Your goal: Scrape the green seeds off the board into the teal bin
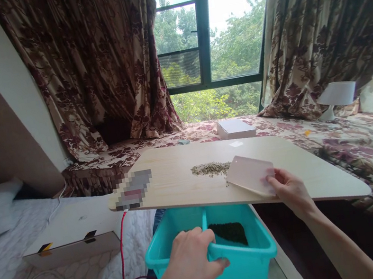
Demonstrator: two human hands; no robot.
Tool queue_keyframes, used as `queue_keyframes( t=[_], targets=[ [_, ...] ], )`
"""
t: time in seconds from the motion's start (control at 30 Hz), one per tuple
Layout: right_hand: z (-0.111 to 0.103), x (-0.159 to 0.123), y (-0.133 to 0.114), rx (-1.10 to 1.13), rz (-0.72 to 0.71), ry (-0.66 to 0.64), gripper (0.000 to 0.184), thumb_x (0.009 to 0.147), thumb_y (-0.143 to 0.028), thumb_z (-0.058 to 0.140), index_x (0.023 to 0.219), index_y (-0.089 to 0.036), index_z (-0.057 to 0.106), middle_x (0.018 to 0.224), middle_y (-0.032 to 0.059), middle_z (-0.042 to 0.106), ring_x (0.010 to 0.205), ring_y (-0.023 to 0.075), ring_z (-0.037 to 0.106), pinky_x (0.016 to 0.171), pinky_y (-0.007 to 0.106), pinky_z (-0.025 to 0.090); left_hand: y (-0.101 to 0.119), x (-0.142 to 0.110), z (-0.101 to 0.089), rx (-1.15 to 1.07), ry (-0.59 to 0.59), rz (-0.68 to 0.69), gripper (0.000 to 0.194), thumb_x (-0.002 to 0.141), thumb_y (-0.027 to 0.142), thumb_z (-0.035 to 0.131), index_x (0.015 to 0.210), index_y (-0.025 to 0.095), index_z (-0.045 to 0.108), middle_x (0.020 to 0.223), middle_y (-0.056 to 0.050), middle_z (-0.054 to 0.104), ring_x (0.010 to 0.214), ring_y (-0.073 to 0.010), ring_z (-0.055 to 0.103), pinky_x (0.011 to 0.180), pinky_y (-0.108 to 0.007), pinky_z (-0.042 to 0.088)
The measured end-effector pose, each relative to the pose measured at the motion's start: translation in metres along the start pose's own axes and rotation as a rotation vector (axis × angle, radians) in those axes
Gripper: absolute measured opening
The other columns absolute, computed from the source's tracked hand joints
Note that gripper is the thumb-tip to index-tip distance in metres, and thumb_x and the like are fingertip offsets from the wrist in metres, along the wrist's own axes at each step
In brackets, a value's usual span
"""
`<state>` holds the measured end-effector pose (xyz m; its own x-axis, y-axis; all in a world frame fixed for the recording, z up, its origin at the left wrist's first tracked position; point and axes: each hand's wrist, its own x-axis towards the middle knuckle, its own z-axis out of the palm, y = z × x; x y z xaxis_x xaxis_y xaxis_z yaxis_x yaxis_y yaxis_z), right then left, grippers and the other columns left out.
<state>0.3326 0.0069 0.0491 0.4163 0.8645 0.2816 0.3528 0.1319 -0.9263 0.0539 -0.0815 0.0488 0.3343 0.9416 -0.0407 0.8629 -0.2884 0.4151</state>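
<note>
My right hand (291,188) pinches the right edge of a thin, pale translucent scraper sheet (248,175). The sheet lies low over the wooden tabletop (167,176), its left edge beside a pile of small greenish-brown beans or seeds (209,169). A few grains are scattered near that edge. My left hand (190,264) grips the near rim of a turquoise two-compartment bin (244,264) at the divider. Dark grains (228,233) lie in the bin's right compartment. The left compartment is mostly hidden behind my left hand.
A pixelated phone-like item (134,189) with a red cable (122,256) lies at the table's left end. A white box (76,231) sits on the bed at left. Beyond the table are another white box (237,128) and a lamp (337,96) by the window.
</note>
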Motion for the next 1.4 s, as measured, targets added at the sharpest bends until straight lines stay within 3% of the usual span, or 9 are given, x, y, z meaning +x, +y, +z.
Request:
queue_keyframes(
  t=[0.2,0.67,0.93,1.2,1.4],
  targets=[
    [-0.002,0.007,0.007,-0.014,-0.047,0.044,0.036,0.065,-0.035,0.059,0.094,-0.015,0.067,0.082,0.0091,0.074,0.074,0.0227,0.068,0.059,0.030,0.050,0.000,-0.001,-0.005,0.034,0.007,-0.004,0.023,0.076,0.045,0.067,0.084,0.025,0.060,0.085,0.001,0.064,0.084,-0.0226,0.058,0.076,-0.034,0.038],
    [-0.002,0.006,0.015,-0.015,-0.025,-0.022,0.040,0.069,-0.038,0.060,0.100,-0.014,0.067,0.087,0.0096,0.075,0.072,0.0214,0.067,0.053,0.027,0.047,-0.002,-0.003,-0.017,0.052,0.007,0.046,0.022,0.076,0.044,0.071,0.080,0.025,0.061,0.082,0.002,0.062,0.083,-0.0218,0.056,0.072,-0.033,0.036],
    [0.002,0.002,0.008,0.006,0.003,-0.073,0.037,0.067,-0.038,0.061,0.096,-0.015,0.067,0.086,0.0085,0.074,0.069,0.0202,0.066,0.050,0.027,0.046,-0.004,-0.006,-0.017,0.038,0.012,0.057,0.024,0.076,0.044,0.073,0.081,0.024,0.060,0.082,0.002,0.061,0.083,-0.0213,0.055,0.072,-0.033,0.035],
    [0.002,-0.011,0.000,0.141,0.054,-0.250,0.034,0.061,-0.040,0.068,0.086,-0.017,0.069,0.075,0.0066,0.074,0.069,0.0215,0.068,0.053,0.027,0.050,-0.008,-0.011,-0.017,0.015,0.026,0.028,0.023,0.077,0.042,0.073,0.080,0.024,0.058,0.081,0.003,0.060,0.084,-0.0208,0.054,0.072,-0.032,0.034],
    [-0.007,-0.001,-0.003,0.102,0.025,-0.010,0.037,0.065,-0.035,0.065,0.097,-0.015,0.066,0.078,0.0092,0.075,0.070,0.0225,0.069,0.057,0.030,0.053,-0.010,-0.012,-0.014,0.019,0.028,0.028,0.023,0.077,0.042,0.072,0.080,0.024,0.058,0.081,0.003,0.060,0.083,-0.0214,0.054,0.073,-0.033,0.035]
  ],
)
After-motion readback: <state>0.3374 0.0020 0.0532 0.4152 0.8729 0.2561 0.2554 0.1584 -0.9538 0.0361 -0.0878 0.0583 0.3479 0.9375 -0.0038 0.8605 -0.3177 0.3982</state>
